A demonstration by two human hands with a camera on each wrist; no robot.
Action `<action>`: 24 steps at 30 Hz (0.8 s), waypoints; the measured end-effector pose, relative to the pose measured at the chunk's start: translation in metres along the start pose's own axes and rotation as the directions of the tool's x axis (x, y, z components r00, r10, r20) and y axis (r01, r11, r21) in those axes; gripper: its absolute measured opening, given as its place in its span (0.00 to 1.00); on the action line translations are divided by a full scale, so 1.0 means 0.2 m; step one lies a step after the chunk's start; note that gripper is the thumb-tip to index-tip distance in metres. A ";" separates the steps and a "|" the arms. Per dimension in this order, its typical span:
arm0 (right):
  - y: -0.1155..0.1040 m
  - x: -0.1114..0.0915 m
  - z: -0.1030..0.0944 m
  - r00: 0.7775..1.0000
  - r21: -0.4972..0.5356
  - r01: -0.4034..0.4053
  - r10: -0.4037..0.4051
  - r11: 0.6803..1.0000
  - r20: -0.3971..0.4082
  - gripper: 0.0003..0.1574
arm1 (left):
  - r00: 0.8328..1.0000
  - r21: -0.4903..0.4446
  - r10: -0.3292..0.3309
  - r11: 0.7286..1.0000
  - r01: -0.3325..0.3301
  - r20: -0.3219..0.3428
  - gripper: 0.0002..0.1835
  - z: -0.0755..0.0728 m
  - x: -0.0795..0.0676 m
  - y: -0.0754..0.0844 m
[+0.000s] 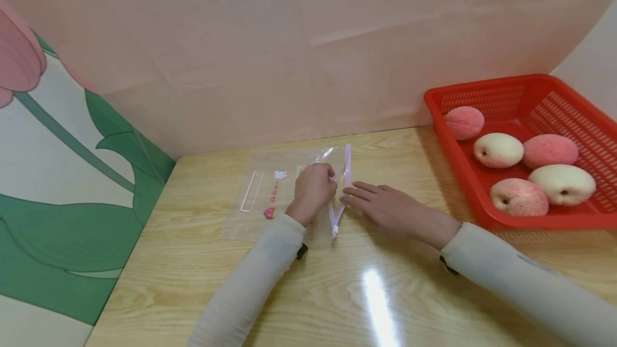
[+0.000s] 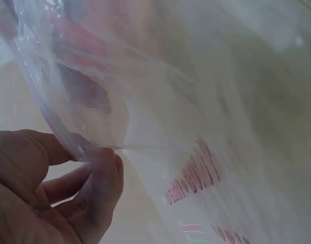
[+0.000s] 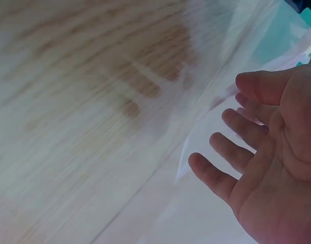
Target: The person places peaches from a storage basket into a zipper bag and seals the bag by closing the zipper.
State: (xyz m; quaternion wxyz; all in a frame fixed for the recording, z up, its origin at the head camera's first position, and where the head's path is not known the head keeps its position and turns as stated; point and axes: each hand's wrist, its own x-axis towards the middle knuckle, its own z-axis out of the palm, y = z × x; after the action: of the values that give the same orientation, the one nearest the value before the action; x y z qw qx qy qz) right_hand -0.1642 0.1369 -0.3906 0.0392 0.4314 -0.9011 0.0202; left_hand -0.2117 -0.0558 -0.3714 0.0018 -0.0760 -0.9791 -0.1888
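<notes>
A clear zip bag [image 1: 253,224] printed with a rabbit, small hearts and a strawberry lies flat on the wooden table. Its pink zip edge [image 1: 348,162] faces right, with the slider [image 1: 335,230] at the near end. My left hand [image 1: 315,186] pinches the upper film near the mouth between thumb and fingers, which the left wrist view shows close up. There the lifted film [image 2: 160,101] spreads away from the fingertips. My right hand [image 1: 385,209] lies palm down beside the zip edge, fingers extended, fingertips right at the strip.
A red plastic basket [image 1: 455,175] at the right holds several pink and cream peaches, such as a pale one [image 1: 561,183]. Behind the table [image 1: 193,283] rises a pinkish covered wall [image 1: 231,58]. A tulip-patterned panel [image 1: 62,175] borders the left side.
</notes>
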 end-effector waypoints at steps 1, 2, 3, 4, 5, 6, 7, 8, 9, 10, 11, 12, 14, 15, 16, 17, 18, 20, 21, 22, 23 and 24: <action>0.00 0.01 0.00 1.000 0.009 -0.005 0.005 1.000 0.016 0.31 | 1.000 0.000 0.000 1.000 0.000 -0.001 0.11 0.00 0.00 0.00; 0.00 0.01 -0.01 1.000 0.015 -0.007 0.006 1.000 0.027 0.31 | 1.000 0.003 -0.001 1.000 0.001 -0.004 0.10 0.00 0.00 0.01; 0.00 0.01 -0.01 0.999 0.021 -0.008 0.008 1.000 0.034 0.30 | 1.000 0.002 -0.001 1.000 0.001 -0.009 0.09 -0.01 0.00 0.01; 0.00 0.02 -0.01 0.999 0.021 -0.005 0.005 1.000 0.038 0.30 | 1.000 0.002 -0.002 1.000 0.002 -0.011 0.08 -0.01 -0.01 0.01; 0.00 0.02 -0.01 0.999 0.025 -0.004 0.003 1.000 0.043 0.30 | 1.000 0.001 -0.001 1.000 0.001 -0.016 0.07 -0.01 -0.01 0.01; 0.01 0.02 0.00 0.999 0.029 -0.004 0.002 1.000 0.044 0.30 | 1.000 0.003 -0.001 1.000 0.001 -0.017 0.06 -0.01 -0.01 0.01; 0.01 0.02 0.00 0.999 0.037 -0.006 0.005 0.999 0.045 0.29 | 1.000 0.002 0.001 1.000 -0.001 -0.018 0.05 -0.01 -0.01 0.01; 0.01 0.02 0.00 0.999 0.047 -0.008 0.006 0.999 0.042 0.29 | 1.000 0.001 0.005 1.000 -0.005 -0.021 0.05 -0.01 -0.01 0.01; 0.01 0.03 0.01 0.999 0.058 -0.009 0.007 0.998 0.041 0.28 | 1.000 -0.001 0.010 1.000 -0.010 -0.022 0.04 -0.01 -0.01 0.01; 0.02 0.03 0.01 0.999 0.068 -0.010 0.007 0.998 0.043 0.27 | 1.000 0.000 0.017 1.000 -0.017 -0.023 0.04 -0.01 -0.01 0.01; 0.02 0.03 0.01 0.999 0.082 -0.018 0.014 0.997 0.050 0.27 | 0.999 -0.001 0.024 1.000 -0.024 -0.025 0.04 -0.01 -0.01 0.01; 0.02 0.03 0.01 0.998 0.095 -0.025 0.020 0.995 0.056 0.26 | 0.999 0.001 0.032 0.999 -0.032 -0.025 0.04 -0.01 -0.01 0.01; 0.02 0.04 0.02 0.997 0.112 -0.034 0.027 0.993 0.068 0.26 | 0.998 0.000 0.051 0.999 -0.051 -0.028 0.05 0.00 -0.01 0.01; 0.03 0.04 0.02 0.997 0.114 -0.038 0.029 0.993 0.074 0.26 | 0.998 -0.001 0.059 0.998 -0.059 -0.028 0.05 0.00 -0.01 0.01; 0.03 0.04 0.03 0.996 0.117 -0.042 0.033 0.992 0.080 0.26 | 0.997 -0.001 0.066 0.998 -0.066 -0.026 0.06 0.00 -0.01 0.00; 0.03 0.04 0.03 0.996 0.118 -0.046 0.036 0.992 0.087 0.26 | 0.997 0.000 0.071 0.997 -0.071 -0.023 0.06 0.00 -0.01 0.00; 0.03 0.04 0.04 0.996 0.117 -0.043 0.033 0.992 0.087 0.26 | 0.997 0.003 0.077 0.997 -0.077 -0.021 0.06 0.00 -0.01 0.00; 0.04 0.04 0.04 0.996 0.117 -0.037 0.027 0.992 0.086 0.26 | 0.996 0.003 0.083 0.997 -0.083 -0.008 0.06 0.00 -0.01 0.00; 0.04 0.04 0.04 0.996 0.120 -0.034 0.024 0.992 0.085 0.26 | 0.996 0.008 0.087 0.996 -0.087 -0.001 0.06 0.00 -0.01 0.00; 0.04 0.04 0.04 0.996 0.124 -0.033 0.022 0.992 0.087 0.26 | 0.996 0.010 0.091 0.996 -0.091 0.005 0.06 0.00 -0.01 0.01; 0.04 0.04 0.04 0.996 0.127 -0.031 0.020 0.991 0.091 0.26 | 0.995 0.013 0.095 0.995 -0.095 0.010 0.06 0.01 -0.01 0.01; 0.04 0.04 0.04 0.996 0.131 -0.031 0.019 0.991 0.093 0.26 | 0.995 0.011 0.097 0.995 -0.098 0.014 0.05 0.01 -0.01 0.01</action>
State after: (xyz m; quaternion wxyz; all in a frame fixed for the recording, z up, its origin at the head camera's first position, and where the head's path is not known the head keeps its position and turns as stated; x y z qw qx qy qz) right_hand -0.1760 0.1349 -0.3975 -0.0308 0.4222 -0.9040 0.0605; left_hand -0.2086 -0.0544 -0.3722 0.0051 -0.1249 -0.9753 -0.1820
